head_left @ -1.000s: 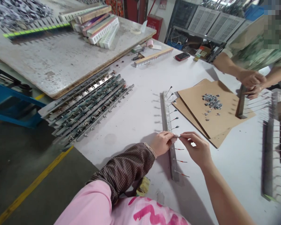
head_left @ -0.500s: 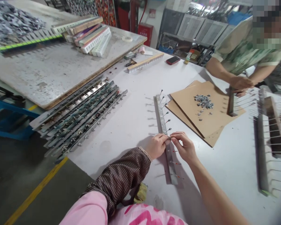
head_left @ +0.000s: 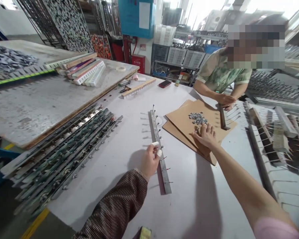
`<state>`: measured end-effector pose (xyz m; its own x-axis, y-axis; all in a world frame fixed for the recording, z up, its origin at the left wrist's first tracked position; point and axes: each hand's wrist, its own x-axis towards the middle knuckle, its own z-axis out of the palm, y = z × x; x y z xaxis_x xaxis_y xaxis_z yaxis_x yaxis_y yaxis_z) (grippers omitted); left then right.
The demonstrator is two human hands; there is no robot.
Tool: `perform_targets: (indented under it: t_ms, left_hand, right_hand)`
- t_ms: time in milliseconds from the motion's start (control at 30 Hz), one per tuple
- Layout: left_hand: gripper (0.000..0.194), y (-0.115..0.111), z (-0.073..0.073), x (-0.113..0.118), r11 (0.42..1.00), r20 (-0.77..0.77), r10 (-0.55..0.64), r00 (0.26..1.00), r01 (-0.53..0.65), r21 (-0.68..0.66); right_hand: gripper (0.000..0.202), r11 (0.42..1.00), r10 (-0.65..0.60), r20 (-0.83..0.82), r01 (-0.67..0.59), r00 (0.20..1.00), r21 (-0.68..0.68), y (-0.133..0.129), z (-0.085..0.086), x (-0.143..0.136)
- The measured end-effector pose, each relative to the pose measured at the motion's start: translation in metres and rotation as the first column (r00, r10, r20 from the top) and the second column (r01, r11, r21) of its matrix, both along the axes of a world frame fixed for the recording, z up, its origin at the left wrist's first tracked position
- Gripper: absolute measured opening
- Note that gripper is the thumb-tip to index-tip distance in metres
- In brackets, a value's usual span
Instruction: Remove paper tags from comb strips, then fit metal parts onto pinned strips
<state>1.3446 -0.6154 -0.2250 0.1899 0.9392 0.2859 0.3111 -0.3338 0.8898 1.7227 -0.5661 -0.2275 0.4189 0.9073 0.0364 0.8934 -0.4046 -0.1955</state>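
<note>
A narrow grey metal bar (head_left: 154,127) stands on the white table, with several thin pins sticking out along its side; upper pins carry small dark tips, and lower ones look reddish. Just left of its middle is my left hand (head_left: 149,162), loosely curled, thumb and forefinger apart with white covers on their tips and nothing visible between them. My right hand (head_left: 207,136) reaches over the brown cardboard sheets (head_left: 181,116), its fingers spread at the near edge of a pile of small metal pieces (head_left: 197,118). What lies under its palm is hidden.
A stack of long metal strips with clips (head_left: 72,149) lies at left. Across the table, a person (head_left: 214,79) handles a dark bar with pins (head_left: 223,118). More pinned bars (head_left: 261,159) line the right side. A phone (head_left: 164,84) and a wooden strip (head_left: 139,87) lie farther back.
My right hand has left the metal bar and moved right, over the small metal pieces. My left hand has loosened beside the bar. The camera view has tilted up and turned right.
</note>
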Motion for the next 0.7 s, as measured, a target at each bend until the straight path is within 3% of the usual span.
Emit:
perform_targets:
  t_ms: [100,267,500,700]
  left_hand:
    - [0.025,-0.028,-0.003,-0.006,0.999,0.033,0.04,0.999,-0.039,-0.009]
    - [0.036,-0.054,-0.007,-0.007,0.989,-0.018,-0.148,0.989,0.148,0.016]
    - [0.027,-0.035,-0.001,0.001,0.978,-0.094,-0.19,0.977,0.196,0.066]
    - [0.025,-0.037,0.001,-0.001,0.975,-0.121,-0.182,0.976,0.194,0.105]
  right_hand:
    - [0.091,1.0,-0.002,-0.013,0.002,1.0,0.006,0.036,0.001,0.005]
    - [0.061,0.987,-0.04,0.014,0.038,0.999,0.156,0.066,0.008,-0.002]
    - [0.039,0.973,-0.034,-0.059,0.046,0.998,0.224,0.056,0.007,-0.007]
    - [0.017,0.924,-0.091,-0.298,0.192,0.95,0.331,0.043,0.018,-0.005]
